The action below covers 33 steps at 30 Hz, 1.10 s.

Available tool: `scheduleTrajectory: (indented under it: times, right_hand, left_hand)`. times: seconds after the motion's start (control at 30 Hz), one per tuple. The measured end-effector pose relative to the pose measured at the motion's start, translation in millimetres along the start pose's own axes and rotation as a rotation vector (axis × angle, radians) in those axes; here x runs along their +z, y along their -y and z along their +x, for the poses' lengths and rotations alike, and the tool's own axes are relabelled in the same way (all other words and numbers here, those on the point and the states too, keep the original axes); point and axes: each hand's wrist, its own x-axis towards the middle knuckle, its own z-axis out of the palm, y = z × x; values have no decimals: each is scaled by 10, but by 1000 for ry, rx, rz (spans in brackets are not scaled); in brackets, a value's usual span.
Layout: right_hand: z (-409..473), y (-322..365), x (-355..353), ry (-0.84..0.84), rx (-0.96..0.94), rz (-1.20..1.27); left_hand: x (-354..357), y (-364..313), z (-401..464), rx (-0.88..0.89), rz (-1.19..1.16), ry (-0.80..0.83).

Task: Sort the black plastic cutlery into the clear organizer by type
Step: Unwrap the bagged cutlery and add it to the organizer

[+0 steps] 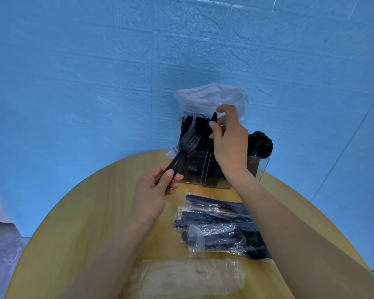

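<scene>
Two hands busy at once, which I see as the main risk. The round table [84,212] carries the clear organizer [212,169] at its far edge, already crowded with upright cutlery, spoons [261,143] in the right compartment. Behind it stands a bag [209,98], more stock inside. Wrapped packs [216,225] lie near me, empty wrappers [188,277] nearer still. Right hand [229,143] pinches a knife [212,124] above the middle compartment; crowded handles could deflect it into the wrong slot. Left hand [153,188] grips a fork [186,145] by the handle, tines against the organizer's left corner, could snag or nudge it.
</scene>
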Motion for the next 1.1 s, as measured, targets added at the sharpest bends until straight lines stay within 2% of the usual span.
scheduleTrajectory:
  times: [0.13,0.3,0.37,0.43,0.53,0.63,0.93,1.1]
  right_hand:
    - [-23,-137,117,40,-96,-159]
    - [-72,-152,136,76,-108,-246]
    - [-124,-101,91,42,-77,-169]
    - [-223,-28,8,16,64,0]
    - [-390,40,-88,125,309,214]
    - [-490,60,-120,173,428,395]
    - [-404,38,-405,120,528,563]
    - [-162,-112,-701,-119,567,733]
  left_hand:
    - [4,-2,-1,-4,-2,-10]
    - [-3,17,0,-10,17,1]
    - [6,11,-8,-7,11,9]
    - [22,0,-16,1,20,18]
    - [39,-12,-32,14,30,21]
    - [80,-11,-63,19,46,37]
    - [188,-88,-95,53,77,31]
    - [331,-145,-45,96,92,-43]
